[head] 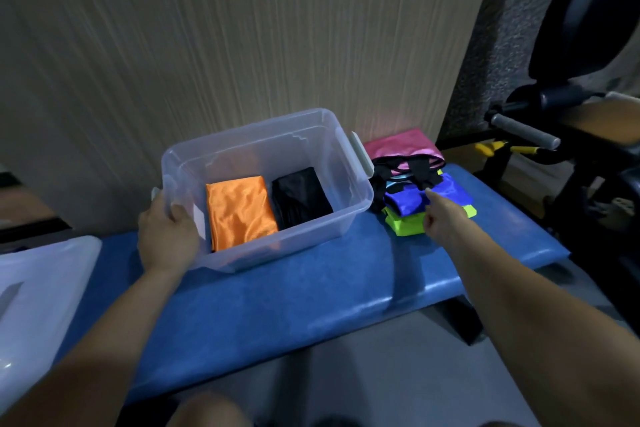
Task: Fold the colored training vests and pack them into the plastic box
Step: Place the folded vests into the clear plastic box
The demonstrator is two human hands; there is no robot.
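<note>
We see a blue padded tabletop (294,295) carrying a clear plastic box (346,218). Inside the box an orange folded vest (240,215) lies beside a black folded vest (301,198). Just right of the box sits a pile of vests (412,180): pink, black, blue, lime. Our left hand (166,239) has its grip clamped on the box's left rim. Our right hand (445,218) touches the blue vest (408,201), forefinger extended, grip apart.

No readable text, labels or numbers, plastic box (263,163) seemingly unmarked, dim blurred view
</note>
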